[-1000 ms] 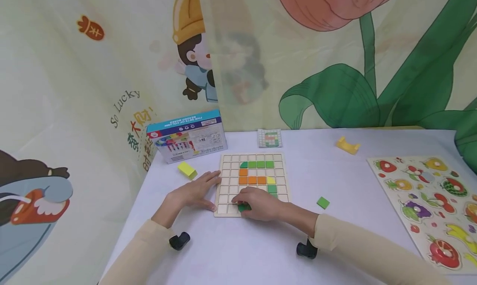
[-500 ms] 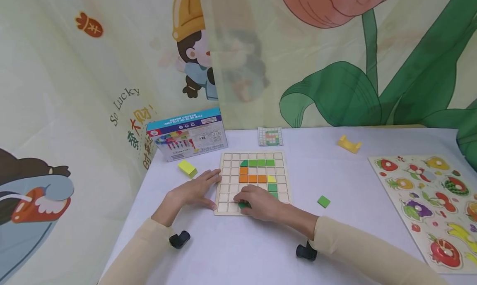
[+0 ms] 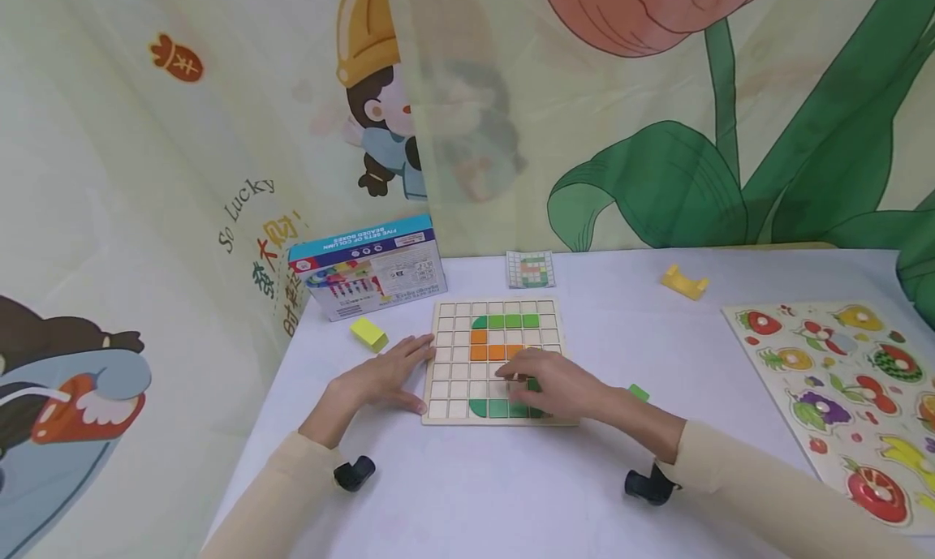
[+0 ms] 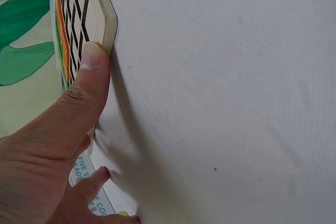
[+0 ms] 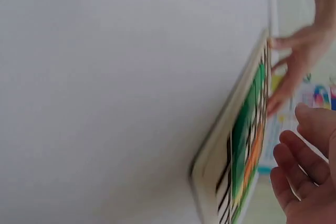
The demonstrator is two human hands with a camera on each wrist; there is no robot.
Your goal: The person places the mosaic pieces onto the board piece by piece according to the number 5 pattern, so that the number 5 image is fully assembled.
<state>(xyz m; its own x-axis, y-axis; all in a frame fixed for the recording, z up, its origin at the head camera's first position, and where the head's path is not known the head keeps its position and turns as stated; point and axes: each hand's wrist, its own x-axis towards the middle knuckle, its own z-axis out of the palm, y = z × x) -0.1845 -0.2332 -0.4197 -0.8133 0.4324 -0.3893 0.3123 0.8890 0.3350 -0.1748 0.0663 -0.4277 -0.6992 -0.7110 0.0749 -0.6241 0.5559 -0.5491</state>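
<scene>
A wooden grid board lies on the table, bearing light green tiles, orange tiles and a bottom row of darker green tiles. My left hand rests at the board's left edge, the thumb pressing its near corner in the left wrist view and the fingers spread. Over the board's right half hovers my right hand, hiding some tiles. In the right wrist view its fingers are loosely bent with nothing between them. A loose green tile lies right of the board, partly behind the right forearm.
Behind the board are a printed pattern card and a colourful box. A yellow block lies near the left fingers. On the right are a yellow stand-like piece and a fruit puzzle board.
My right hand has moved from the bottom row to the right and slightly up, uncovering the rounded green tile and green tiles there. The left hand has stayed in place.
</scene>
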